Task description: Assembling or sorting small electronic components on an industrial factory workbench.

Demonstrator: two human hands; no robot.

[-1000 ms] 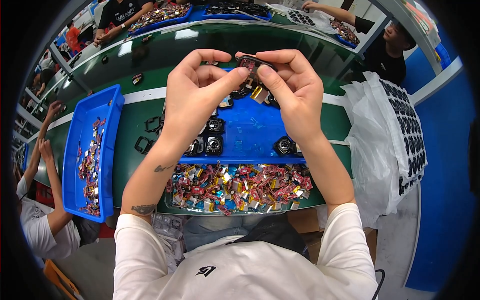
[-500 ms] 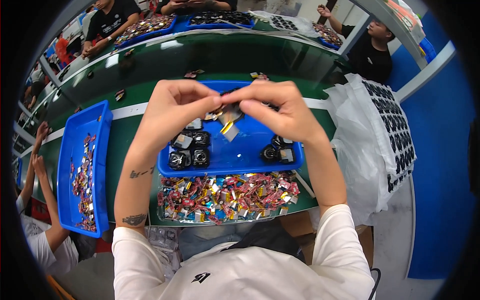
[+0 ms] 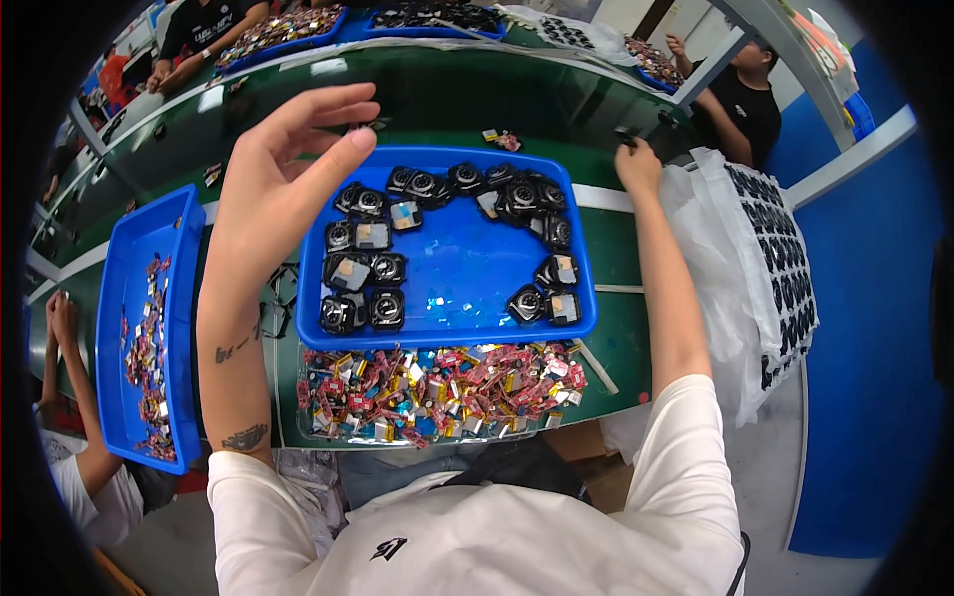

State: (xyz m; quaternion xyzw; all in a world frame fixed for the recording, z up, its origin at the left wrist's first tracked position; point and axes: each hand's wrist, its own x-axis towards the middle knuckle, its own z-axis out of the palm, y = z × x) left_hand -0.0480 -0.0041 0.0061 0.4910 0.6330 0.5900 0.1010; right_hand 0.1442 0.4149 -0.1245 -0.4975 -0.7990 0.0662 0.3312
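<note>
Left hand (image 3: pixel 274 184): thumb and fingers wide apart, above the far-left corner of the tray (image 3: pixel 447 273). Tray: smooth blue plastic, raised rim; squarish black housings (image 3: pixel 387 310) line three sides, centre open. Right hand (image 3: pixel 639 167), outside the tray's far-right corner: fingers narrowed on a small black part (image 3: pixel 624 137).

1 blue tray (image 3: pixel 447 339) is holding 3 black cases (image 3: pixel 524 304) at its near right corner; 1 parts heap (image 3: pixel 447 392) is lying by its near edge.
</note>
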